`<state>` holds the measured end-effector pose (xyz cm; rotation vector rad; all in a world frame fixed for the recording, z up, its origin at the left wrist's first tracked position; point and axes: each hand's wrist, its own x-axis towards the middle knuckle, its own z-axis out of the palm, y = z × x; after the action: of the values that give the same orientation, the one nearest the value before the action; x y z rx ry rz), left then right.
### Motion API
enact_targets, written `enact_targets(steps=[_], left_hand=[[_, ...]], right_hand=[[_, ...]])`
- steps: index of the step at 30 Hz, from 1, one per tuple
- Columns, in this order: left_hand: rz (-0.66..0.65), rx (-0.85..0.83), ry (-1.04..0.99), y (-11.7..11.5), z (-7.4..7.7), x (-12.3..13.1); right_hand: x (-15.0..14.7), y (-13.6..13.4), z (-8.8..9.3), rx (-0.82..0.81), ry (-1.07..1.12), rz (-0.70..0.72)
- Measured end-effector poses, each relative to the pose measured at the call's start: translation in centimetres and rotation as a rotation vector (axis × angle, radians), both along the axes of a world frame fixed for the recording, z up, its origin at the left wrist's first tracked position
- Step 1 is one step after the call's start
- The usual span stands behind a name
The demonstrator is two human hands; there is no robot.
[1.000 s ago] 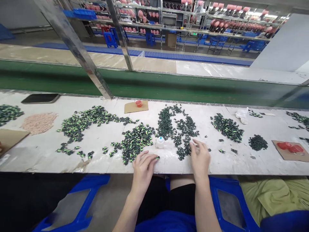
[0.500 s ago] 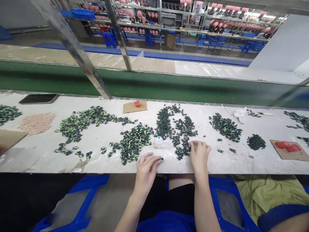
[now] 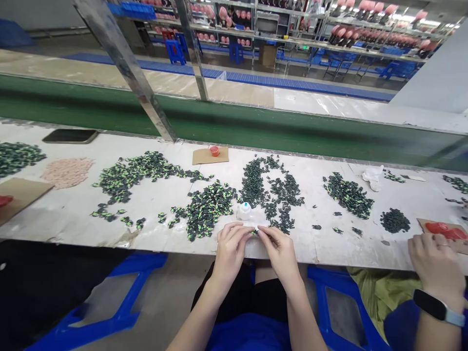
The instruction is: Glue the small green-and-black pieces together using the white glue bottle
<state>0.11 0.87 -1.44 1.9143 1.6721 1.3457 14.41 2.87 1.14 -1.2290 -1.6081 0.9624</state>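
My left hand (image 3: 231,246) pinches a small black-and-green piece (image 3: 253,232) between thumb and forefinger, just above the table's front edge. My right hand (image 3: 281,249) meets it there, its fingertips closed on a small dark piece that they mostly cover. A white bottle with a blue tip (image 3: 244,211) stands right behind my hands. Beyond my right fingers spreads a pile of small dark green pieces (image 3: 252,183). To the left of the bottle lies a heap of black-and-green pieces (image 3: 208,209).
A red cup (image 3: 214,151) sits on cardboard at the back. Further heaps lie left (image 3: 142,173) and right (image 3: 349,195), beside pale pink pieces (image 3: 69,172) and a phone (image 3: 70,136). At the far right, another person's hand (image 3: 437,263) rests near red cups (image 3: 446,230).
My right hand has come left from the dark green pile to meet my left hand at the fingertips. Another person's hand has appeared at the right. The view has shifted slightly.
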Motion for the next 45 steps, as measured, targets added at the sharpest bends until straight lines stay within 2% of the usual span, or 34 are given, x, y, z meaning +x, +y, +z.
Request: enact_targets(steps=[8,13,18,26,32,38,45], left_hand=[[-0.027,-0.067,-0.067,-0.2,0.6,0.0],[-0.092,-0.099,-0.149,-0.3,1.4,-0.1],[-0.105,-0.138,-0.201,-0.3,1.8,-0.1],[-0.078,-0.118,-0.201,-0.8,2.5,0.2],[-0.088,-0.115,-0.196,-1.1,3.0,0.4],[-0.029,-0.125,-0.192,-0.9,2.6,0.6],[0.010,-0.137,-0.157,-1.1,2.4,0.6]], right_hand=[[0.0,0.0,-0.4,-0.022,-0.020,0.043],[0.3,-0.2,0.2,-0.092,-0.073,0.119],[0.7,-0.3,0.6,-0.156,-0.043,0.199],[-0.4,-1.4,0.2,-0.020,-0.015,0.123],[-0.3,-1.4,0.3,-0.086,0.053,0.144],[0.6,-0.8,1.0,-0.108,-0.054,0.179],[0.8,-0.8,1.1,0.005,-0.164,0.175]])
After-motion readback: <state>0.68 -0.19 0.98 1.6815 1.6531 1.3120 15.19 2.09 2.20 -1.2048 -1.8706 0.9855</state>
